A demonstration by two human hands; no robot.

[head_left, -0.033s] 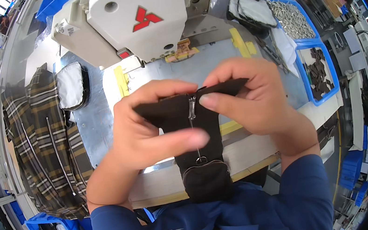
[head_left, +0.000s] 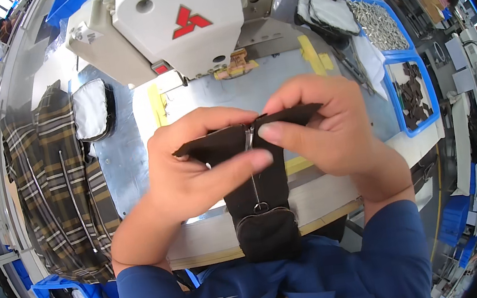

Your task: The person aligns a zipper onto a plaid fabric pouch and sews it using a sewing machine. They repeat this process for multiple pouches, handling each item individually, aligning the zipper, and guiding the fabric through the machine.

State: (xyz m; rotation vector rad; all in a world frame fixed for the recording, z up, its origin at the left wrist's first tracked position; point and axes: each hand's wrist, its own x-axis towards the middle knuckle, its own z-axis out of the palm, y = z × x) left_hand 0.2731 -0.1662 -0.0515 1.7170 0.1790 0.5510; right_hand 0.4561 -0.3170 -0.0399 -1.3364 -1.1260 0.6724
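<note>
A dark brown fabric strip [head_left: 272, 174] with a zipper down its middle is stretched between my hands, its top end spread into two flaps. My left hand [head_left: 182, 157] grips the left flap, and its thumb reaches across beside the zipper. The right flap is pinched between thumb and fingers of my right hand [head_left: 333, 126], close to the zipper's top. A shiny metal zipper pull [head_left: 249, 137] sits between the two thumbs. At the strip's lower end, a small dark pouch [head_left: 268, 236] with a curved zipper rests near my body, a metal ring [head_left: 261, 207] just above it.
A white sewing machine head [head_left: 176, 54] stands ahead over a metal plate. Plaid fabric pieces [head_left: 49, 188] with zippers lie left, next to white-backed pads [head_left: 91, 110]. On the right are metal rings [head_left: 378, 22] and a blue tray [head_left: 428, 82] of brown scraps. A blue bin [head_left: 42, 292] stands lower left.
My left thumb has risen slightly toward the zipper pull and now covers more of its lower part. The left flap has tilted a little. My right hand has stayed in place.
</note>
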